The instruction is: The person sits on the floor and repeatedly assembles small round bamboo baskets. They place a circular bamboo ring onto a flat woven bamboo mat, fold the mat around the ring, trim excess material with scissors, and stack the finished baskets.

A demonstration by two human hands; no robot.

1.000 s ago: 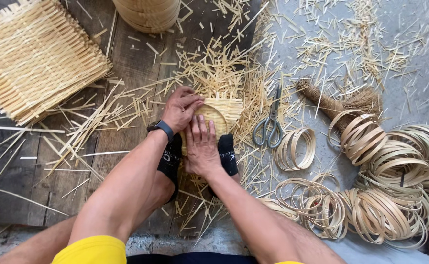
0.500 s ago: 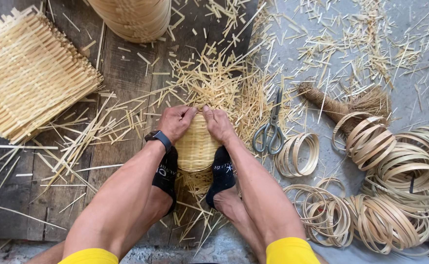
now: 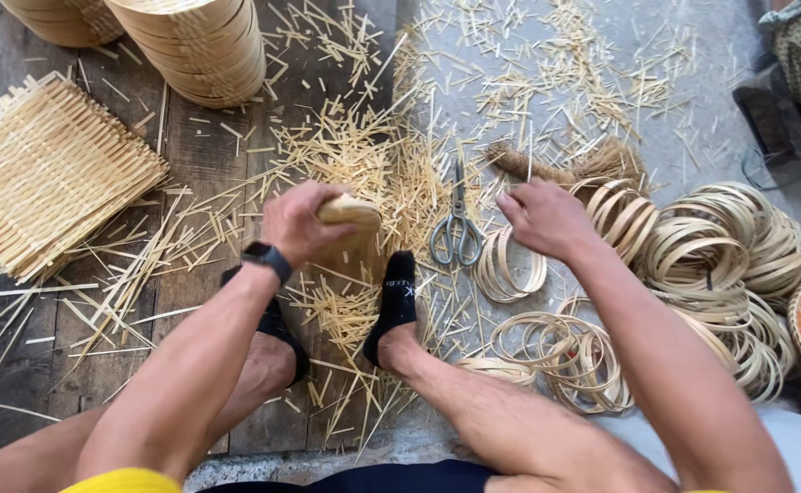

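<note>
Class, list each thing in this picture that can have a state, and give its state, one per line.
left hand: closed around small woven basket
right hand: empty, fingers loose, above the rings
scissors: shut, lying flat
woven mat: lying flat, edges untrimmed
stacked baskets: nested, upright
bamboo rings: loose, heaped

Bare forearms and bare lower legs. The left hand (image 3: pixel 295 222) has a black watch (image 3: pixel 267 260) at its wrist — the right hand (image 3: pixel 541 215) wears nothing. Black ankle socks (image 3: pixel 395 301) on both feet; yellow sleeves (image 3: pixel 126 480) — dark shorts (image 3: pixel 391 477).
</note>
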